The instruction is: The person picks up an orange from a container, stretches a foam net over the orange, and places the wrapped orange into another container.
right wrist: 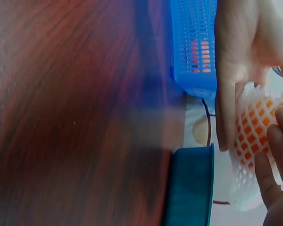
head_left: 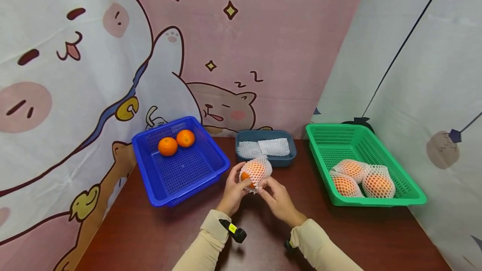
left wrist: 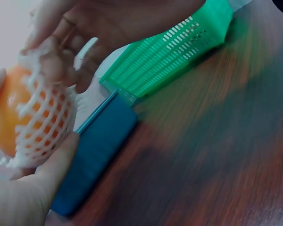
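Note:
An orange [head_left: 245, 176] sits partly inside a white foam net sleeve [head_left: 260, 168], above the table between the two hands. My left hand [head_left: 232, 195] grips the sleeved orange from the left, its thumb across the near side. With thumb and fingers my right hand [head_left: 281, 205] pinches the edge of the sleeve on the right. In the left wrist view, bare orange skin [left wrist: 8, 110] shows beside the mesh. The right wrist view has the mesh [right wrist: 251, 134] between both hands' fingers.
A blue basket [head_left: 180, 195] with two bare oranges [head_left: 167, 146] stands at left. Behind the hands is a dark blue-grey tray [head_left: 280, 161] of flat foam nets [head_left: 275, 147]. At right, a green basket [head_left: 376, 201] contains several netted oranges [head_left: 378, 182]. A printed cloth hangs behind the table.

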`<state>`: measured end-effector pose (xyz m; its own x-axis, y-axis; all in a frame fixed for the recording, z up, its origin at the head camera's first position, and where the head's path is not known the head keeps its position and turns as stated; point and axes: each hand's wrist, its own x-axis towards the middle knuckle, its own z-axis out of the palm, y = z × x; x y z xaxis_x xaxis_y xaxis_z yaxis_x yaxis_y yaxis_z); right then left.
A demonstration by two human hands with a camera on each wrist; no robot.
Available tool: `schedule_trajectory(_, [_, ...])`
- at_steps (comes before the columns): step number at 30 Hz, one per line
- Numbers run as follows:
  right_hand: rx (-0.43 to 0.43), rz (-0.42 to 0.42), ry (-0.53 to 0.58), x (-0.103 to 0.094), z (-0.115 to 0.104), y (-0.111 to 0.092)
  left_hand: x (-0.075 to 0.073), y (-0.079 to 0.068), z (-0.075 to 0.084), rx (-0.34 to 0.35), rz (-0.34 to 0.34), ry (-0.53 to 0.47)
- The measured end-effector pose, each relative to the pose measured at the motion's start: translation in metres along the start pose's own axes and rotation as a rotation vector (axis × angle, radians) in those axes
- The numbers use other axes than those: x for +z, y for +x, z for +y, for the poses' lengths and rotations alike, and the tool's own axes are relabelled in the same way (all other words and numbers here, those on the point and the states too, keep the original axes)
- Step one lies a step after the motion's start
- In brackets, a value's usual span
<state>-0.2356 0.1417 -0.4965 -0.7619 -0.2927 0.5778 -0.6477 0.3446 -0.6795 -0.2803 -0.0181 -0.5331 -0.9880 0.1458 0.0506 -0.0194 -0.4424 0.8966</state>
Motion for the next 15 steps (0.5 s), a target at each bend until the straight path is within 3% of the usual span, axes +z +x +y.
schedule_trajectory(9, [-0.035,-0.063,-0.021,0.013,0.024,-0.009,0.004,0.0,-0.002,0.081,0.097,0.043])
schedule_trajectory(12, [-0.064,-0.08,0.001,0.011,0.025,-0.009,0.003,0.0,-0.001,0.088,0.093,0.066])
schedule_trajectory(15, [-0.102,-0.019,0.057,0.002,0.026,-0.008,-0.001,-0.001,0.001,0.056,0.049,0.066])
